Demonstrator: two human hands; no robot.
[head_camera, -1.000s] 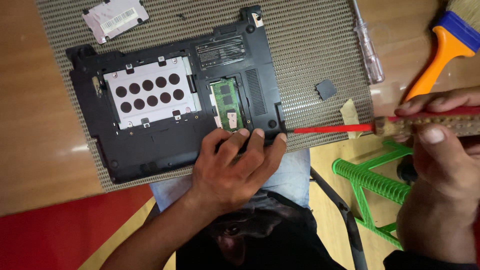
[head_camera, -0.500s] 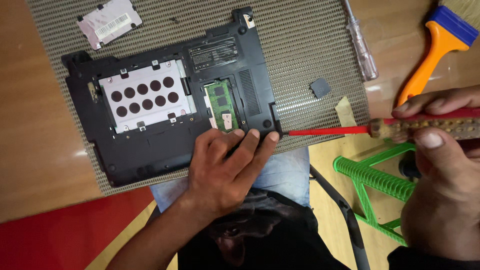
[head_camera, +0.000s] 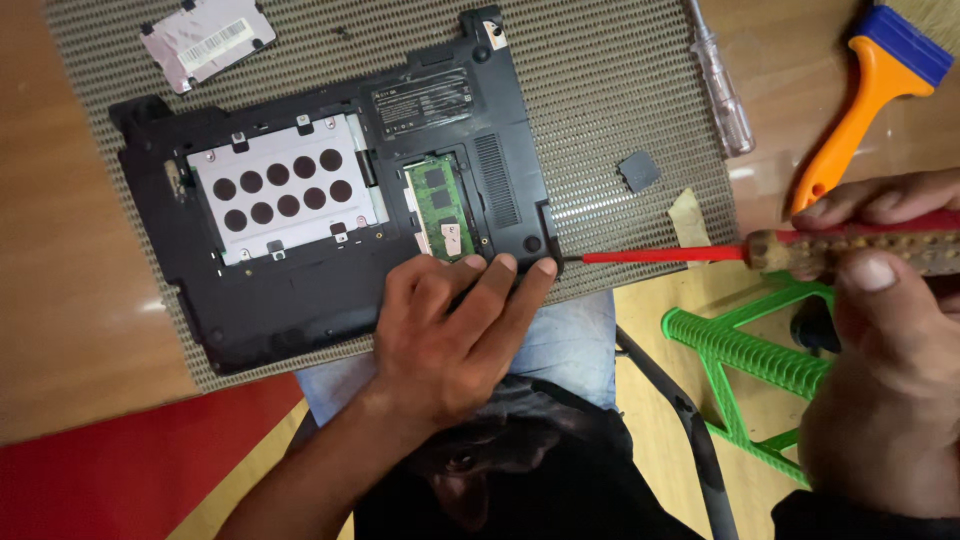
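Observation:
A black laptop base (head_camera: 300, 290) lies upside down on a ribbed mat (head_camera: 610, 90), its covers off, showing a silver drive caddy (head_camera: 280, 190) and a green memory module (head_camera: 437, 200). My left hand (head_camera: 450, 335) presses flat on the laptop's near edge, fingers spread. My right hand (head_camera: 890, 350) grips a red-shafted screwdriver (head_camera: 665, 256) by its handle. The tip touches the laptop's near right corner, beside my left fingertips.
A silver cover plate (head_camera: 205, 38) lies at the mat's far left. A clear-handled screwdriver (head_camera: 722, 80), a small grey piece (head_camera: 638, 170) and an orange-and-blue brush (head_camera: 870, 95) lie to the right. A green plastic stool (head_camera: 750, 360) stands below.
The view has shifted slightly, so the laptop sits a little further left in the frame. Both hands and the screwdriver keep the same hold at the laptop's corner.

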